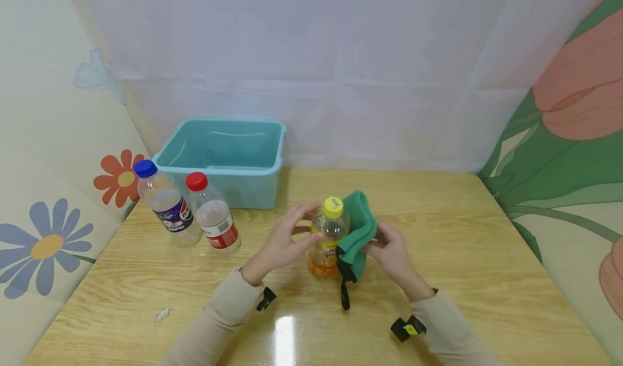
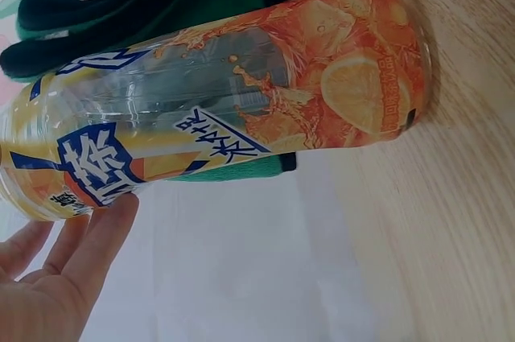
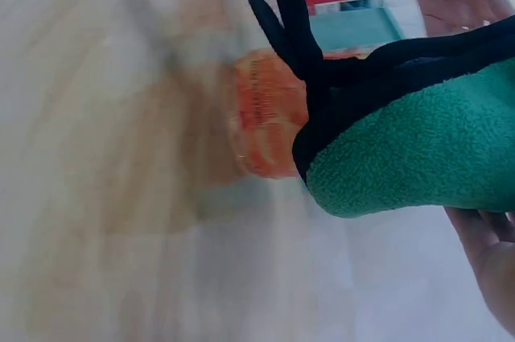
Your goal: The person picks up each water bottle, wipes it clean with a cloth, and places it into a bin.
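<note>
An iced-tea bottle with a yellow cap stands upright on the table; orange slices are printed on its label. My left hand holds the bottle's upper part from the left, thumb in front and fingers toward the back. A folded green towel with black edging and a hanging loop is in my right hand, against the bottle's right side. In the right wrist view the towel covers much of the bottle, and the right fingers are partly hidden behind it.
A light-blue plastic bin stands at the back left. In front of it are a Pepsi bottle with a blue cap and a red-capped bottle. A white scrap lies at the table's front left. A white sheet hangs behind.
</note>
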A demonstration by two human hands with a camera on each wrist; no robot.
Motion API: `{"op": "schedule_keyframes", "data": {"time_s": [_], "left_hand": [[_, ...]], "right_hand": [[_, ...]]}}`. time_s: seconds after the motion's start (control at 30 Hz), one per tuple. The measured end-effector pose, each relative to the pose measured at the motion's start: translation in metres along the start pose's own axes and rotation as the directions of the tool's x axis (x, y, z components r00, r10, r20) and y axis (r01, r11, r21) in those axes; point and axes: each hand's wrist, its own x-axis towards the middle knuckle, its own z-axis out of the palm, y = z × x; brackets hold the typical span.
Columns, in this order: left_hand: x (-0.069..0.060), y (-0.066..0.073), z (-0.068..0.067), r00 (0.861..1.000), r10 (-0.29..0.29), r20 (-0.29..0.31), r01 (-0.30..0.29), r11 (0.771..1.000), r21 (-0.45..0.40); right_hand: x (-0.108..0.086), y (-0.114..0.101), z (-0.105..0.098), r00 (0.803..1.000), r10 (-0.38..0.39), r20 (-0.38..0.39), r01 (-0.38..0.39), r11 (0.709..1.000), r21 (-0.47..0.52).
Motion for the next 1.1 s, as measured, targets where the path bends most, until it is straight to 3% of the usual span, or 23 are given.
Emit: {"op": "schedule_keyframes", "data": {"time_s": [0.13,0.33,0.47,0.6,0.83,1.1], "left_hand": [[0.0,-0.014,0.001,1.0,0.002,-0.001,-0.002,1.0,-0.013],[0.0,0.011,-0.003,1.0,-0.004,0.014,0.005,1.0,-0.027],[0.0,0.011,-0.003,1.0,-0.015,0.017,0.015,1.0,-0.02],[0.0,0.005,-0.002,1.0,-0.027,0.016,0.027,0.999,-0.017],[-0.001,-0.023,0.002,0.999,-0.035,0.005,0.035,0.999,-0.025],[-0.002,-0.026,0.002,1.0,0.013,0.003,-0.013,0.999,-0.037]], "right_hand": [[-0.003,0.005,0.002,0.999,0.049,0.002,-0.049,0.997,-0.054],[-0.005,0.011,0.005,0.99,0.14,0.003,-0.138,0.983,-0.125],[-0.006,0.014,0.007,0.983,0.182,0.027,-0.176,0.974,-0.142],[-0.006,0.016,0.008,0.972,0.23,0.053,-0.217,0.958,-0.19],[-0.004,0.018,0.009,0.956,0.271,0.113,-0.23,0.93,-0.286],[-0.006,0.018,0.008,0.941,0.326,0.096,-0.293,0.922,-0.253]]}}
